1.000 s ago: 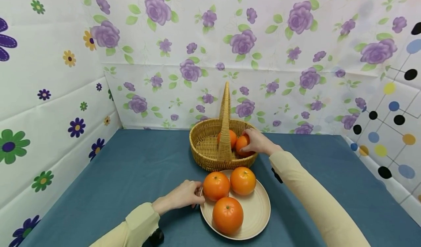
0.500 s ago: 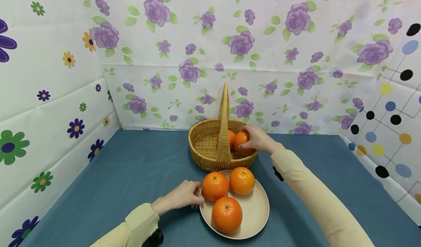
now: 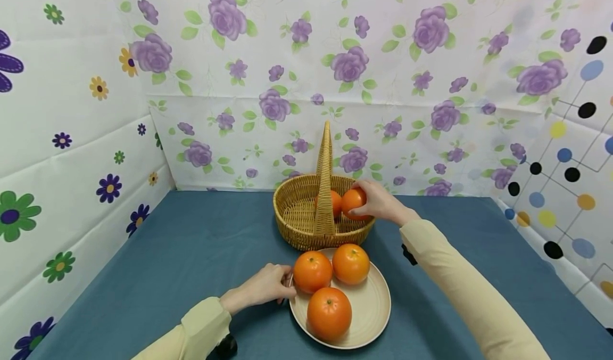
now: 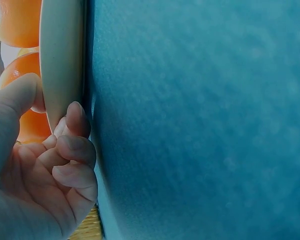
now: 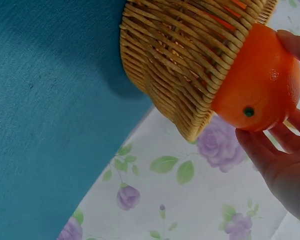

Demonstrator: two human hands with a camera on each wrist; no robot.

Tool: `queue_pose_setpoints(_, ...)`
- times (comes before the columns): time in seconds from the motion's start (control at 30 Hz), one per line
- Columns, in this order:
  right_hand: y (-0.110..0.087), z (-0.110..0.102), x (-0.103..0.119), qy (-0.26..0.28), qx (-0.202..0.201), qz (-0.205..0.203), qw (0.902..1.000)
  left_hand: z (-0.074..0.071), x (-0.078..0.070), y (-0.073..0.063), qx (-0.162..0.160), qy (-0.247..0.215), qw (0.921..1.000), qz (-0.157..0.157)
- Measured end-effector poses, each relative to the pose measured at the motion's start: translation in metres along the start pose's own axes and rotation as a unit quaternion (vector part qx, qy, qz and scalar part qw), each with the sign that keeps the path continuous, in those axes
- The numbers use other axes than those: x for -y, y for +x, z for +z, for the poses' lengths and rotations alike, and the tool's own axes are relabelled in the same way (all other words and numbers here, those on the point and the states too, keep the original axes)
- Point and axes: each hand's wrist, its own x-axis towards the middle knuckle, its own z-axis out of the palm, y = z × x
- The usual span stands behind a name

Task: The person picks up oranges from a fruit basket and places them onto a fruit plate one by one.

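Observation:
My right hand (image 3: 380,203) grips an orange (image 3: 353,204) at the right end of a wicker basket (image 3: 294,231). In the right wrist view, thumb and fingers are spread round that orange (image 5: 262,82), which sits at the level of the basket's rim (image 5: 225,70). Another orange (image 3: 336,203) lies inside the basket, partly behind the tall handle. My left hand (image 3: 263,285) holds the left rim of a beige plate (image 3: 371,312). The left wrist view has the thumb over the plate's edge (image 4: 62,55) and curled fingers at its underside. Three oranges (image 3: 329,313) rest on the plate.
The plate stands just in front of the basket on a blue cloth-covered table (image 3: 225,227). A wall sheet with purple roses (image 3: 349,64) rises behind, and patterned sheets (image 3: 110,187) flank both sides.
My right hand has raised its orange slightly inside the basket's right end and shifted a little to the right. My left hand stays at the plate's rim.

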Motion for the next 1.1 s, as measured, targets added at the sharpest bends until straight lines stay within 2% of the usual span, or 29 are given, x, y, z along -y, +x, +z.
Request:
queue_pose_setpoints(0.47,-0.010,-0.012,0.015,0.012,-0.011,-0.022,0.9996,0.001,0.001,0.000,-0.001,0.000,1.0000,0.000)
queue_pose_setpoints(0.83,-0.020,-0.016,0.015,0.012,-0.025,-0.055,0.9981,0.001,0.002,0.000,0.001,-0.002,1.0000,0.001)
queue_pose_setpoints(1.1,-0.031,-0.022,0.021,0.007,-0.024,-0.057,0.9980,0.000,0.002,0.000,0.004,-0.006,1.0000,0.004)
